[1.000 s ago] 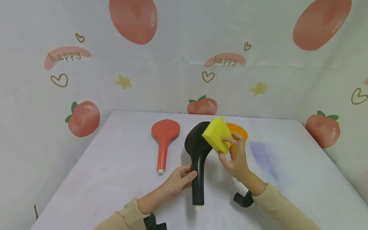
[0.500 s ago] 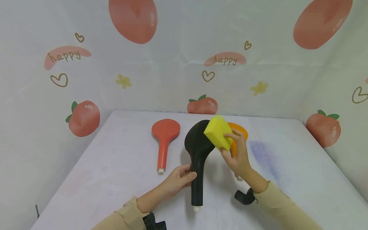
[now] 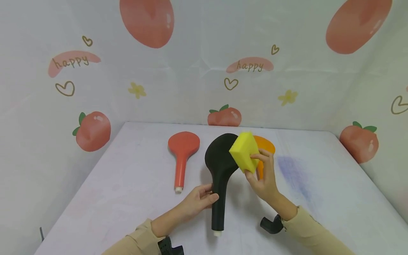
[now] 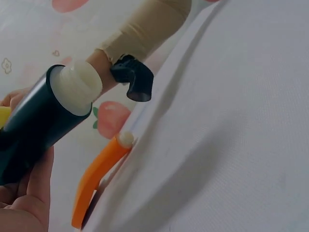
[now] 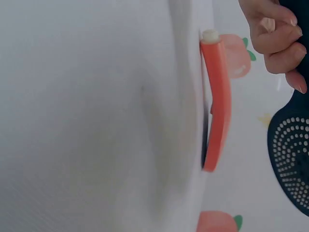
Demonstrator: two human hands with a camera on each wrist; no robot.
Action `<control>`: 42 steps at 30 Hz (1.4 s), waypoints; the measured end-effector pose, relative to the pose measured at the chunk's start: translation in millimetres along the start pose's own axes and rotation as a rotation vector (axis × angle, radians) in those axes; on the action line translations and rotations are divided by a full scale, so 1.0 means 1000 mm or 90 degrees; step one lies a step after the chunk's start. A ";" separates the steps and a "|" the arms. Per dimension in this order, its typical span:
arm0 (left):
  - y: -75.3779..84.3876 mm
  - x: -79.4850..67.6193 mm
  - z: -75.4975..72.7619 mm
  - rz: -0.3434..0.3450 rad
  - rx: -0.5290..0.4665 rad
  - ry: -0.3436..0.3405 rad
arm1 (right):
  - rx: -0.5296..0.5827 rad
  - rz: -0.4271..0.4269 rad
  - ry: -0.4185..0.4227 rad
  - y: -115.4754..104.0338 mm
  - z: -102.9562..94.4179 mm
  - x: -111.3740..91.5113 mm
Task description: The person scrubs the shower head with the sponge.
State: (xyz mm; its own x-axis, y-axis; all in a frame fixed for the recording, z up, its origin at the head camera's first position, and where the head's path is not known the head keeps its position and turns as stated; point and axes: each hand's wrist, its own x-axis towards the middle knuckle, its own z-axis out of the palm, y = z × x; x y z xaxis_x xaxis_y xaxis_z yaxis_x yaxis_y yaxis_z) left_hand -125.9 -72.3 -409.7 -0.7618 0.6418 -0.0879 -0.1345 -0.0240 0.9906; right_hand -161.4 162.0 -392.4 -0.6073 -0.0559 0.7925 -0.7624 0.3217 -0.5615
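Black showerhead is held above the surface, midway between its side edges. Left hand: fingers grasp the handle. Right hand: fingertips pinch sponge at the showerhead's right side — contact unclear. Risk: hard off-centre sponge pressure could twist that grip.

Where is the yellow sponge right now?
In the head view, the yellow sponge is pinched in the person's right hand, overlapping the right side of the black shower head and partly hiding the orange shower head behind it.
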 end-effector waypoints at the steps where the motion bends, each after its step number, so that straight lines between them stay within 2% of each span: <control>1: 0.000 0.000 0.000 -0.002 0.009 0.002 | 0.002 0.000 0.001 0.000 0.000 0.000; 5: 0.002 -0.002 0.000 -0.006 0.044 0.011 | 0.008 0.020 0.006 -0.002 -0.004 0.005; 11: 0.001 -0.002 0.001 0.024 0.087 -0.001 | 0.066 0.096 -0.008 -0.003 -0.011 0.020; 14: 0.000 -0.001 0.002 0.030 0.102 0.016 | 0.072 0.118 -0.009 -0.003 -0.011 0.019; 22: 0.001 0.000 -0.002 0.042 0.144 0.086 | 0.076 0.138 -0.029 -0.008 -0.006 0.005; 24: 0.001 0.001 -0.002 0.047 0.156 0.092 | 0.085 0.136 -0.029 -0.009 -0.007 0.006; 29: -0.001 0.002 0.002 0.092 0.238 0.091 | 0.127 0.148 -0.031 -0.009 -0.013 0.021; 34: -0.002 0.001 0.005 0.127 0.282 0.092 | 0.094 0.182 -0.030 -0.009 -0.019 0.034; 42: 0.002 0.000 0.003 0.132 0.271 0.144 | 0.072 0.241 -0.028 -0.008 -0.028 0.033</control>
State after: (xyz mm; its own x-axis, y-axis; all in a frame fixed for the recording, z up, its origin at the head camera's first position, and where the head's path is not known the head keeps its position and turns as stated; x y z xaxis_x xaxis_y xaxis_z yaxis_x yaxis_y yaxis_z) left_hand -124.2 -70.2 -407.5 -0.8696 0.4733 0.1407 0.2670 0.2110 0.9403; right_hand -169.2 184.1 -355.6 -0.8570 0.0052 0.5153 -0.5014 0.2219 -0.8363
